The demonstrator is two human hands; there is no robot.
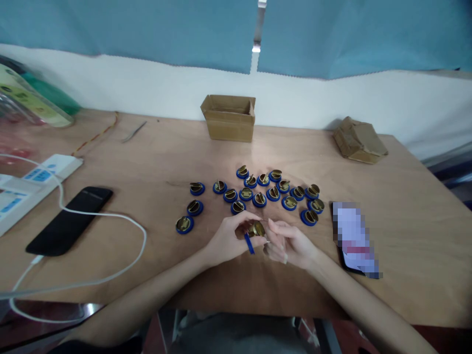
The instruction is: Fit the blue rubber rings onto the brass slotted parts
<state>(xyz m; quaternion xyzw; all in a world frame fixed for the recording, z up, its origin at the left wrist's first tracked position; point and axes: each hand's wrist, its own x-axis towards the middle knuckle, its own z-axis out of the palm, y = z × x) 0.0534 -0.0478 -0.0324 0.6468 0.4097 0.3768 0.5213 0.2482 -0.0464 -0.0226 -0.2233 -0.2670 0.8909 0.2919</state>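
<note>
Round brass piece with a blue rim [257, 228]: between the hands, above the near part of the wooden surface [155, 162], tilted, likely so that the metal side can be seen and reached.

Left hand [228, 241]: thumb and fingers clamped on the piece from one side; from my remote seat I read this as the steadying grip.

Right hand [291, 243]: fingers gathered at the piece's other side, blurred in my view; I cannot tell whether they pinch it or only lie close.

Scattered round brass pieces with blue rims [259, 199]: blue side down just beyond the hands, which I judge leaves their raised metal plates free.

Open brown cardboard box [231, 127]: upright, mouth up, at the back near the white wall [165, 88], presumably to leave working room in front.

Black smartphone [70, 223]: face up at left, joined to a white cable [142, 246], beside a white power strip [68, 167], a handy spot for charging, I suppose.

Phone with a lit screen [354, 236]: screen up near the right forearm, probably for easy glancing.
</note>
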